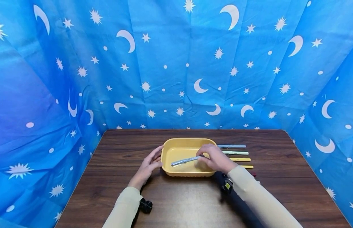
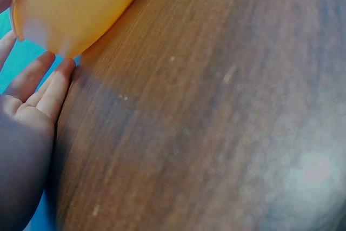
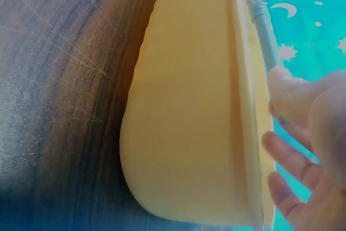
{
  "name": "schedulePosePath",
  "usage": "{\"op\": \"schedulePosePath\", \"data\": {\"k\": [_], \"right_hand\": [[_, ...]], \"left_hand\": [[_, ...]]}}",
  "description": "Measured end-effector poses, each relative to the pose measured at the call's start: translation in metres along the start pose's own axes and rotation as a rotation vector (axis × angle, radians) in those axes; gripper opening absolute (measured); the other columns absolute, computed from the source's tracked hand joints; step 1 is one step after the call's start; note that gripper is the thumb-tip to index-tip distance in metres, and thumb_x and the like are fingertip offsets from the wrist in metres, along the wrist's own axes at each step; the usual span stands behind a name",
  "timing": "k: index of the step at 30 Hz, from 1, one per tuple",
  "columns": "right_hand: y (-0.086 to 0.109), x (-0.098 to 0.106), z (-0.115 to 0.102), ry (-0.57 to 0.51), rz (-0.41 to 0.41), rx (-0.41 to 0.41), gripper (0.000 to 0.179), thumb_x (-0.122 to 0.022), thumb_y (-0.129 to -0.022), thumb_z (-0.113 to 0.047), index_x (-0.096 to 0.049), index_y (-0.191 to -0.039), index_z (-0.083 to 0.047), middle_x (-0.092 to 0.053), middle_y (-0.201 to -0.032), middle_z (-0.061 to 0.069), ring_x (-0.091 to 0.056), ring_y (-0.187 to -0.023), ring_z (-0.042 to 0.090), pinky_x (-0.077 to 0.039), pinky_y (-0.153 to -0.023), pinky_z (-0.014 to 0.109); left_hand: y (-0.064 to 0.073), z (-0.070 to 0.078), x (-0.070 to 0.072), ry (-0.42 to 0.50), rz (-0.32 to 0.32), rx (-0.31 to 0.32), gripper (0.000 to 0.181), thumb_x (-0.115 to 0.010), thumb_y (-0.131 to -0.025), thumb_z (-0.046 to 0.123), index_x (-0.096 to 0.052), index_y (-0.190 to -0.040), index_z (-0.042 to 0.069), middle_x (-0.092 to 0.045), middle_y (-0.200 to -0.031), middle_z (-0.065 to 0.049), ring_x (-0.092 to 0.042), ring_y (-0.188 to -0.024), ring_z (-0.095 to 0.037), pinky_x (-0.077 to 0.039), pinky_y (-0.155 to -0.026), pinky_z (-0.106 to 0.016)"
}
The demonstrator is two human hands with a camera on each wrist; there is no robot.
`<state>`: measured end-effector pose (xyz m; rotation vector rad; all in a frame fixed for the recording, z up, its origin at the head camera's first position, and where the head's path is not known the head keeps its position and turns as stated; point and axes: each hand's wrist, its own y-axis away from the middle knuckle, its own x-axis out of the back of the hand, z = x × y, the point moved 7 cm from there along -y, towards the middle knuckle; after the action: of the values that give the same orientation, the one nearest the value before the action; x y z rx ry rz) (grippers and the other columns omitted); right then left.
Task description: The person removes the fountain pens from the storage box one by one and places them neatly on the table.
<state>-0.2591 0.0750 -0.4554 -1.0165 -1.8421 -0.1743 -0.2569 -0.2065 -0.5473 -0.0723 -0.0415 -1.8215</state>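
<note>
A yellow rectangular plastic bin (image 1: 188, 174) sits on the table. Over its open top, my right hand (image 1: 217, 158) pinches a silver-grey pen (image 1: 185, 161) by one end between thumb and fingers. The capped end with its clip points left over the bin's inside. In the right wrist view this pen (image 3: 266, 36) lies above the rim, the other fingers spread beside the bin wall. My left hand (image 1: 147, 167) rests against the bin's left end. Its extended fingertips (image 2: 65, 66) touch the outer wall in the left wrist view.
Right of the bin, several pens lie in a column: a grey-blue pen (image 1: 233, 146), a pale green pen (image 1: 237, 153), a yellow pen (image 1: 242, 159), another yellow pen (image 1: 247, 167) and a dark red one (image 1: 253, 174), partly behind the right forearm. A blue curtain (image 1: 176, 95) surrounds the wooden table (image 1: 119, 148).
</note>
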Motion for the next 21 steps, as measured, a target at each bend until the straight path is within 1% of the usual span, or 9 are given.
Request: {"op": "schedulePosePath", "data": {"k": [4,8,9,11,13,15,16,17,21], "right_hand": [[0.01,0.007,0.005,-0.106,0.043,-0.029,0.005,-0.074,-0.099,-0.018,-0.079,-0.102,-0.017,-0.074,-0.1,-0.008,-0.065,-0.093,0.011,-0.058,-0.087,0.042],[0.02,0.014,0.009,-0.176,0.088,-0.045,0.005,-0.075,-0.099,-0.023,-0.079,-0.102,-0.022,-0.074,-0.101,-0.012,-0.065,-0.093,0.008,-0.06,-0.085,0.042],[0.023,0.017,0.01,-0.183,0.099,-0.048,0.006,-0.075,-0.099,-0.024,-0.079,-0.102,-0.023,-0.074,-0.102,-0.013,-0.065,-0.093,0.008,-0.06,-0.083,0.042],[0.028,0.021,0.011,-0.19,0.112,-0.066,0.006,-0.075,-0.099,-0.027,-0.08,-0.102,-0.026,-0.074,-0.101,-0.014,-0.064,-0.09,0.008,-0.058,-0.076,0.038],[0.032,0.024,0.012,-0.18,0.119,-0.087,0.006,-0.076,-0.098,-0.028,-0.08,-0.102,-0.027,-0.074,-0.101,-0.015,-0.061,-0.086,0.009,-0.055,-0.069,0.032],[0.037,0.028,0.012,-0.166,0.125,-0.09,0.007,-0.077,-0.097,-0.028,-0.081,-0.103,-0.028,-0.074,-0.1,-0.016,-0.059,-0.083,0.01,-0.051,-0.065,0.028],[0.04,0.029,0.012,-0.164,0.128,-0.092,0.008,-0.077,-0.097,-0.028,-0.081,-0.103,-0.028,-0.073,-0.099,-0.016,-0.058,-0.083,0.01,-0.05,-0.065,0.027],[0.042,0.03,0.012,-0.164,0.132,-0.087,0.008,-0.077,-0.097,-0.027,-0.081,-0.104,-0.027,-0.073,-0.099,-0.016,-0.059,-0.083,0.01,-0.052,-0.066,0.028],[0.052,0.036,0.013,-0.196,0.144,-0.096,0.01,-0.078,-0.096,-0.026,-0.082,-0.105,-0.027,-0.073,-0.1,-0.016,-0.063,-0.092,0.009,-0.06,-0.079,0.038]], "left_hand": [[0.0,0.0,0.0,0.007,0.002,0.0,0.072,-0.068,-0.097,0.01,-0.041,-0.162,0.027,-0.039,-0.167,-0.008,-0.043,-0.15,-0.029,-0.044,-0.115,-0.031],[0.001,0.001,-0.001,0.008,0.002,0.001,0.072,-0.067,-0.097,0.01,-0.04,-0.162,0.027,-0.039,-0.167,-0.008,-0.044,-0.15,-0.029,-0.045,-0.114,-0.03],[0.001,0.001,-0.001,0.007,0.002,0.002,0.072,-0.067,-0.098,0.009,-0.04,-0.162,0.027,-0.039,-0.167,-0.008,-0.044,-0.15,-0.029,-0.045,-0.114,-0.03],[0.001,0.001,0.0,0.01,0.001,0.0,0.072,-0.067,-0.098,0.009,-0.041,-0.162,0.027,-0.039,-0.167,-0.009,-0.044,-0.15,-0.029,-0.046,-0.113,-0.029],[0.001,0.001,0.0,0.014,0.0,-0.003,0.071,-0.067,-0.098,0.01,-0.041,-0.162,0.026,-0.04,-0.167,-0.009,-0.044,-0.15,-0.029,-0.046,-0.112,-0.027],[0.001,0.001,0.0,0.017,-0.004,-0.006,0.071,-0.067,-0.098,0.011,-0.041,-0.162,0.026,-0.04,-0.166,-0.009,-0.043,-0.15,-0.029,-0.046,-0.111,-0.026],[0.001,0.001,-0.001,0.02,-0.006,-0.009,0.071,-0.068,-0.098,0.011,-0.041,-0.162,0.026,-0.04,-0.166,-0.009,-0.044,-0.15,-0.03,-0.047,-0.11,-0.025],[0.001,0.001,-0.001,0.024,-0.012,-0.018,0.071,-0.067,-0.098,0.01,-0.04,-0.162,0.024,-0.04,-0.166,-0.011,-0.043,-0.15,-0.031,-0.047,-0.11,-0.024],[0.0,0.003,-0.002,0.042,-0.03,-0.055,0.073,-0.065,-0.097,0.004,-0.038,-0.164,0.017,-0.038,-0.166,-0.018,-0.042,-0.15,-0.037,-0.048,-0.107,-0.021]]}}
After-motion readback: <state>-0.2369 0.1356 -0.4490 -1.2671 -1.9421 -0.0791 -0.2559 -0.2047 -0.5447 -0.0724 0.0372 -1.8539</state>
